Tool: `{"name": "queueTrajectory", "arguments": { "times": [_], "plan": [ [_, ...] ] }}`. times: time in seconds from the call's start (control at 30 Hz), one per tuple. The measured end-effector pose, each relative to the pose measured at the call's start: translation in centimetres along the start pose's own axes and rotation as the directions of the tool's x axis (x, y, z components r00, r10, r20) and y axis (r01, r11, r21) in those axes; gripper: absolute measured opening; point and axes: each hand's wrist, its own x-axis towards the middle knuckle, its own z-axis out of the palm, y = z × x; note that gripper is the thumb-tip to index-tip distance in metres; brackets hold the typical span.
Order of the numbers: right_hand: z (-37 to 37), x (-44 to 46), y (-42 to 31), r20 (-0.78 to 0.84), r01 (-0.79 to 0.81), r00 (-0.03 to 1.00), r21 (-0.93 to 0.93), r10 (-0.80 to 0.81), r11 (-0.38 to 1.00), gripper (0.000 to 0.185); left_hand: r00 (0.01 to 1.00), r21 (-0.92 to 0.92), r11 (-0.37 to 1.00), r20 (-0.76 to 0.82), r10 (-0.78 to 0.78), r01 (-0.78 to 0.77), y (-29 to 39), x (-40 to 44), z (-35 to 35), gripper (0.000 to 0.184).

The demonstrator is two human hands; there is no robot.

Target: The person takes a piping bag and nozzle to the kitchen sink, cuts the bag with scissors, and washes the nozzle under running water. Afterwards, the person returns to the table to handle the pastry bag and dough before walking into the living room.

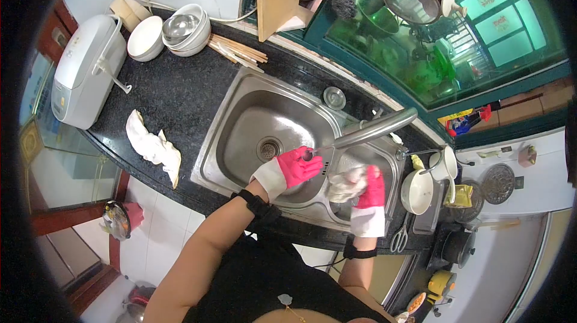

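In the head view, my right hand [371, 189] has its fingers closed on a pale cloth [345, 186] at four o'clock, over the small basin [378, 156]. My left hand [293, 168] sits near the tap [381, 127], fingers half-curled; whether they hold anything, I cannot tell. I judge this partway: the cloth isn't put down.

This is a kitchen. A steel double sink [240, 121] with a tap [381, 127] is set into the dark counter [168, 85], which carries white bowls [145, 42], chopsticks [240, 48] and a rice cooker [86, 73].
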Motion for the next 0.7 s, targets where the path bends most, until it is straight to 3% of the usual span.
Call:
{"name": "queueTrajectory", "arguments": {
  "times": [0.07, 0.1, 0.13, 0.17, 0.2, 0.23, 0.27, 0.3, 0.33, 0.4, 0.43, 0.47, 0.5, 0.53, 0.6, 0.63, 0.7],
  "plan": [
    [3.6, -0.7, 0.2, 0.081, -0.075, 0.993, -0.096, 0.083, 0.992, 0.018, 1.0, -0.002, 1.0, 0.012, -0.02, 0.02, 0.3, -0.6, 0.0, 0.027],
    [5.1, -0.7, 1.2, 0.087, -0.015, 0.996, -0.156, 0.028, 0.988, 0.02, 0.999, -0.002, 0.999, 0.023, -0.041, 0.041, 0.4, -0.9, -0.1, 0.03],
    [5.5, -0.4, 2.0, 0.216, -0.015, 0.974, -0.205, 0.06, 0.979, 0.022, 0.999, -0.005, 0.999, 0.023, -0.037, 0.037, 0.4, -1.1, -0.1, 0.03],
    [6.5, -0.7, 1.9, 0.243, -0.09, 0.961, -0.172, 0.131, 0.981, 0.021, 0.973, 0.456, 0.86, 0.116, 0.198, -0.229, 0.6, -1.2, -0.2, 0.028],
    [7.3, -0.9, 1.8, 0.273, -0.168, 0.941, -0.14, 0.201, 0.976, 0.02, 0.888, 0.771, 0.461, 0.298, 0.35, -0.44, 0.7, -1.4, -0.3, 0.026],
    [7.3, -0.6, 2.6, 0.275, -0.152, 0.942, -0.166, 0.194, 0.974, 0.021, 0.771, 0.846, -0.076, 0.515, 0.374, -0.528, 0.7, -1.6, -0.5, 0.025],
    [7.4, -0.4, 3.3, 0.281, -0.153, 0.939, -0.169, 0.197, 0.974, 0.021, 0.659, 0.659, -0.589, 0.704, 0.265, -0.467, 0.8, -2.0, -0.1, 0.024],
    [7.5, -0.3, 3.9, 0.31, -0.135, 0.937, -0.106, 0.161, 0.985, 0.023, 0.588, 0.267, -0.923, 0.807, 0.057, -0.277, 0.8, -2.3, 0.2, 0.024],
    [7.5, -0.2, 4.6, 0.335, -0.116, 0.934, -0.042, 0.124, 0.992, 0.026, 0.587, 0.27, -0.923, 0.807, 0.062, -0.274, 1.1, -2.3, 0.6, 0.024],
    [7.3, -0.1, 5.6, 0.369, -0.032, 0.927, -0.121, 0.075, 0.992, 0.027, 0.791, 0.384, -0.861, 0.611, -0.034, -0.333, 1.7, -3.2, 4.7, 0.021],
    [7.1, -0.1, 6.0, 0.403, 0.054, 0.915, -0.192, 0.029, 0.98, 0.029, 0.789, 0.385, -0.862, 0.614, -0.028, -0.33, 1.6, -3.8, 4.6, 0.021],
    [7.0, -0.3, 5.9, 0.409, 0.056, 0.912, -0.195, 0.03, 0.979, 0.029, 0.732, 0.244, -0.934, 0.681, -0.027, -0.261, 1.3, -4.7, 4.2, 0.019],
    [6.7, -0.5, 5.7, 0.43, -0.008, 0.899, -0.183, 0.088, 0.983, 0.028, 0.672, 0.103, -0.98, 0.739, -0.04, -0.171, 1.3, -5.3, 3.9, 0.018],
    [6.6, -0.6, 5.6, 0.45, -0.074, 0.881, -0.172, 0.145, 0.982, 0.026, 0.672, 0.105, -0.98, 0.74, -0.035, -0.167, 1.4, -5.0, 3.0, 0.018],
    [7.4, -1.4, 4.5, 0.423, -0.098, 0.893, -0.146, 0.152, 0.984, 0.023, 0.767, 0.466, -0.838, 0.635, 0.093, -0.285, 1.7, -4.4, 2.1, 0.021],
    [7.5, -1.4, 4.3, 0.407, -0.121, 0.897, -0.153, 0.175, 0.981, 0.022, 0.767, 0.467, -0.837, 0.635, 0.093, -0.285, 1.9, -4.0, 1.7, 0.021],
    [7.4, -1.2, 4.6, 0.386, -0.145, 0.901, -0.161, 0.197, 0.976, 0.02, 0.672, 0.504, -0.651, 0.741, -0.012, -0.568, 1.9, -4.9, 4.8, 0.025]
  ]
}}
